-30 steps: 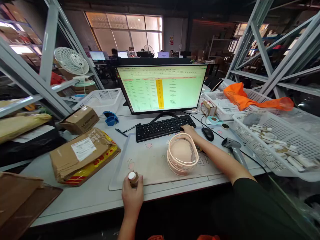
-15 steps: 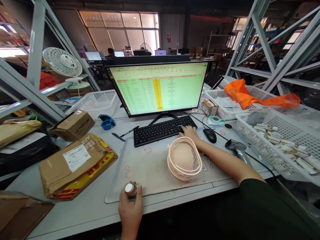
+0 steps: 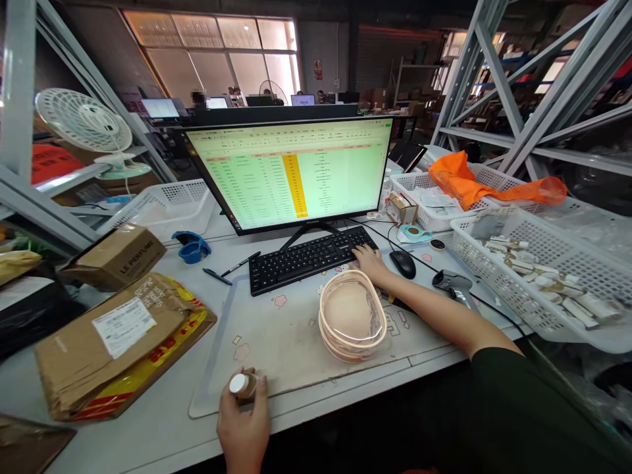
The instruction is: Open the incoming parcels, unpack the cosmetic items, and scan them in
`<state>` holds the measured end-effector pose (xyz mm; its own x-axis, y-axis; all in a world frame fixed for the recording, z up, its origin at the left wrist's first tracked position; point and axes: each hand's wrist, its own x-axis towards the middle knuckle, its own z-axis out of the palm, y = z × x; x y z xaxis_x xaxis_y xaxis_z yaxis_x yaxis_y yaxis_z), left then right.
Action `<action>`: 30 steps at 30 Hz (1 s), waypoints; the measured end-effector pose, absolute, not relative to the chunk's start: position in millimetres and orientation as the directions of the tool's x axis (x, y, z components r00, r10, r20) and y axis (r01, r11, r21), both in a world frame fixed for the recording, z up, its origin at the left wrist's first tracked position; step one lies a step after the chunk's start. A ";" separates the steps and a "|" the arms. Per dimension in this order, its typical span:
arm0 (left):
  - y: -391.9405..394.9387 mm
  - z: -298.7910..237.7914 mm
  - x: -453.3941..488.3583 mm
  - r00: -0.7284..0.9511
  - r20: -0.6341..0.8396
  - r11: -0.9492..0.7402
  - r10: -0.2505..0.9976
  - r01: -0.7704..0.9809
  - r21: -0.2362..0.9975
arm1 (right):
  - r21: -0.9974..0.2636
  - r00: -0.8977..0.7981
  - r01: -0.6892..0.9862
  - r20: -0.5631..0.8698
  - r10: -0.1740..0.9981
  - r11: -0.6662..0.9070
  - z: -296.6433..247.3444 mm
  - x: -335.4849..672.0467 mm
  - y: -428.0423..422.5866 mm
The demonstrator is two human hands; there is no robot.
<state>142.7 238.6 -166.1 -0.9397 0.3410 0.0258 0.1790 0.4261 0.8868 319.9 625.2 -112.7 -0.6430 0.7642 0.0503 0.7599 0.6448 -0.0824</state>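
My left hand is closed round a small brown bottle with a white cap, held upright on the near edge of the desk mat. My right hand rests with fingers stretched out on the right end of the black keyboard. A monitor showing a green spreadsheet with a yellow column stands behind the keyboard. A stack of pinkish plastic rings lies on the mat beside my right forearm.
A black mouse and a barcode scanner lie right of the keyboard. White baskets with small tubes stand at right. Brown parcels and a cardboard box sit at left, with a tape dispenser, pens and a fan.
The camera view has swung right and slightly down, so everything shifted left in the picture. Both hands keep their places: left on the bottle, right on the keyboard.
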 end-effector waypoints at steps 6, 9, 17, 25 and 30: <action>238.8 -164.0 142.4 -0.940 0.008 0.430 0.340 0.163 0.888 | -0.111 -0.642 0.754 0.086 0.762 0.647 -111.9 322.8 634.5; 238.7 -167.0 142.3 -0.936 0.030 0.411 0.350 0.182 0.893 | -0.108 -0.665 0.735 0.075 0.743 0.669 -112.3 324.8 632.3; 237.5 -172.6 142.0 -0.929 0.071 0.391 0.363 0.222 0.893 | -0.106 -0.669 0.730 0.087 0.738 0.675 -115.1 300.7 635.3; 237.4 -176.6 142.0 -0.926 0.081 0.371 0.368 0.227 0.901 | -0.109 -0.762 0.632 0.093 0.640 0.768 -106.1 229.1 643.1; 234.5 -184.4 139.9 -0.924 0.086 0.371 0.373 0.233 0.899 | -0.090 -0.733 0.665 0.109 0.671 0.741 -110.6 246.7 639.7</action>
<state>139.9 234.5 -184.4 -0.9237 0.3733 0.0858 0.2334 0.3708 0.8989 246.7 639.7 -110.6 -0.7329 0.6715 0.1095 0.6654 0.7410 -0.0905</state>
